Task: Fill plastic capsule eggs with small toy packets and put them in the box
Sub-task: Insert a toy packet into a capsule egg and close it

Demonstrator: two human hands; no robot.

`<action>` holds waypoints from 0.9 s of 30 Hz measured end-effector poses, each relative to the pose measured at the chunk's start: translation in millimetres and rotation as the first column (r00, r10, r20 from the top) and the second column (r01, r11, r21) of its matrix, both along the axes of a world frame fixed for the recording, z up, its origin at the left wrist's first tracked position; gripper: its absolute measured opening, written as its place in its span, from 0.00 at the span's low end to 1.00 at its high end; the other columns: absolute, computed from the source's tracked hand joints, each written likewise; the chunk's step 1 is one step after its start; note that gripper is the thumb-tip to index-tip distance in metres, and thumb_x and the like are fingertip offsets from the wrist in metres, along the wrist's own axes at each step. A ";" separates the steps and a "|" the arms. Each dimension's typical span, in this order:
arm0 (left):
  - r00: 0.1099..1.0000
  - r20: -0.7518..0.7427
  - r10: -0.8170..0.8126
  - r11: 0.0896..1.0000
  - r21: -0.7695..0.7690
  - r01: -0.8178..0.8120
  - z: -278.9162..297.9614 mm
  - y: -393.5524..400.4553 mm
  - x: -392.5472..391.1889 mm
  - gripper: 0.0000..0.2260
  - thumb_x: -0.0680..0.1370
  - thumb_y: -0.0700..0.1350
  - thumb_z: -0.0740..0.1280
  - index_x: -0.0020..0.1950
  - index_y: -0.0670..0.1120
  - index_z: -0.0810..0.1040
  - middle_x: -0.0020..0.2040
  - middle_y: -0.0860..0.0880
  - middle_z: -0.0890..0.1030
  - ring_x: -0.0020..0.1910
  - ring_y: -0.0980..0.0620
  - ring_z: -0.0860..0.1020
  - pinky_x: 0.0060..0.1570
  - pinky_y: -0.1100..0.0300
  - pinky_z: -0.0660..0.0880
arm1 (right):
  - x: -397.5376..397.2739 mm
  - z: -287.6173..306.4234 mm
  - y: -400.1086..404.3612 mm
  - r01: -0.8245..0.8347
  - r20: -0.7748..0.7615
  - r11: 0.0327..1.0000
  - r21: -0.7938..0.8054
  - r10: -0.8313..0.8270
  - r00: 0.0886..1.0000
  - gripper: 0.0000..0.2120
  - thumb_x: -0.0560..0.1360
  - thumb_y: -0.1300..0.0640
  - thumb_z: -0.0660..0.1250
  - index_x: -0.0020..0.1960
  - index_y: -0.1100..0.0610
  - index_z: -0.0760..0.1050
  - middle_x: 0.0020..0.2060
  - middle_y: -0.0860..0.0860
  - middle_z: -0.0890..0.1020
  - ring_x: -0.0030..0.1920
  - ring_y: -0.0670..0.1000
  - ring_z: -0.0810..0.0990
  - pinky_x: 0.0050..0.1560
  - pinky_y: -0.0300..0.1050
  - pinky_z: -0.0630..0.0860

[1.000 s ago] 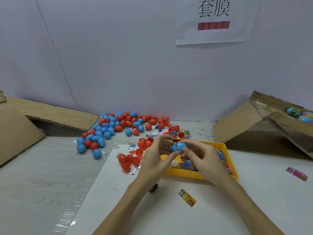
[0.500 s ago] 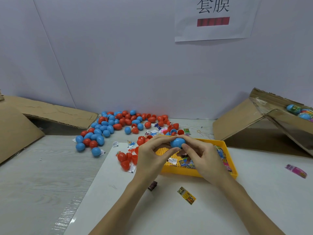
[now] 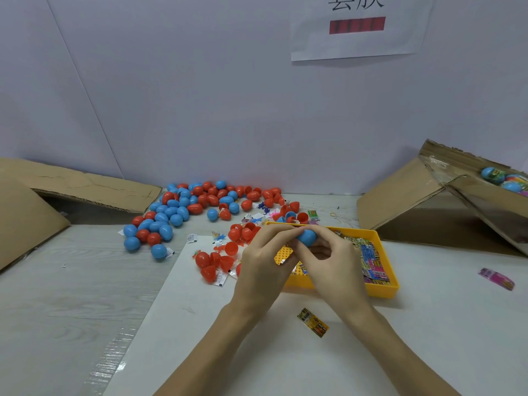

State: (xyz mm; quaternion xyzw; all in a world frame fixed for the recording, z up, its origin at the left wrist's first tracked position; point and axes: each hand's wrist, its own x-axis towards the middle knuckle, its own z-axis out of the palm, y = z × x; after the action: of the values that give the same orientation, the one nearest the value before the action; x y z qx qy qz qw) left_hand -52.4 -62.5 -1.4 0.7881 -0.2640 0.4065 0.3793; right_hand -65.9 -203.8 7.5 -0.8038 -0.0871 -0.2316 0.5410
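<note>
Blue capsule egg (image 3: 307, 236) pinched between left hand (image 3: 264, 262) and right hand (image 3: 333, 262), yellow tray (image 3: 384, 291) directly beneath the grip

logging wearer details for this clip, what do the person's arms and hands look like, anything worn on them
Both forearms are bare to the frame edge, with no sleeves showing. The left hand and right hand carry no gloves, rings, watch or bands that can be seen.

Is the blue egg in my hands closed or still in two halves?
Cannot tell: the blue egg looks whole, but fingers of the left hand and right hand cover its seam.
</note>
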 end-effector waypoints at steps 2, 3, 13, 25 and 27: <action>1.000 0.005 0.008 1.000 -0.004 -0.008 -0.7 -2.0 -0.3 0.19 0.70 0.35 0.80 0.60 0.41 0.84 0.56 0.46 0.84 0.56 0.52 0.81 0.61 0.67 0.75 | 1.6 -1.3 0.5 0.031 -0.004 0.999 -0.022 -0.032 0.999 0.16 0.76 0.47 0.74 0.62 0.48 0.81 0.46 0.39 0.83 0.48 0.39 0.83 0.46 0.25 0.76; 1.000 0.008 0.010 1.000 0.000 -0.010 -0.9 -2.3 -0.2 0.18 0.70 0.36 0.80 0.60 0.41 0.84 0.56 0.46 0.84 0.56 0.52 0.81 0.61 0.67 0.75 | 2.2 -1.6 0.1 0.036 -0.007 0.999 -0.030 -0.036 0.999 0.17 0.77 0.49 0.74 0.64 0.50 0.81 0.47 0.41 0.83 0.49 0.40 0.83 0.46 0.25 0.76; 1.000 0.020 -0.004 1.000 0.014 0.004 0.3 -1.0 -0.8 0.18 0.72 0.37 0.79 0.60 0.40 0.84 0.57 0.45 0.83 0.58 0.51 0.80 0.62 0.63 0.77 | 5.3 1.2 -5.9 -0.097 -0.079 0.995 0.000 0.096 0.992 0.16 0.80 0.51 0.71 0.67 0.50 0.77 0.53 0.42 0.84 0.54 0.42 0.83 0.54 0.33 0.80; 0.999 0.036 0.006 0.999 0.042 -0.008 0.6 -5.1 -3.2 0.17 0.71 0.34 0.79 0.60 0.39 0.83 0.56 0.44 0.83 0.57 0.50 0.80 0.62 0.64 0.76 | 4.9 -1.3 -2.8 -0.158 -0.078 0.975 0.160 0.172 0.982 0.16 0.79 0.57 0.73 0.65 0.50 0.78 0.54 0.45 0.85 0.57 0.45 0.84 0.58 0.44 0.83; 0.999 0.046 -0.004 1.000 0.029 0.003 2.3 -2.8 -2.1 0.17 0.72 0.35 0.78 0.60 0.39 0.83 0.56 0.45 0.83 0.57 0.51 0.80 0.62 0.65 0.76 | 5.1 0.2 -3.1 -0.159 -0.070 0.974 0.159 0.172 0.983 0.15 0.79 0.55 0.73 0.65 0.51 0.78 0.54 0.46 0.85 0.57 0.46 0.84 0.57 0.44 0.83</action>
State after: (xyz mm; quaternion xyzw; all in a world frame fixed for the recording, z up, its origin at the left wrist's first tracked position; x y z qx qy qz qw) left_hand -54.5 -65.3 0.9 0.7835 -0.2800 0.4199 0.3625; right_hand -60.8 -206.9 7.7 -0.7590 -0.1133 -0.1579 0.6214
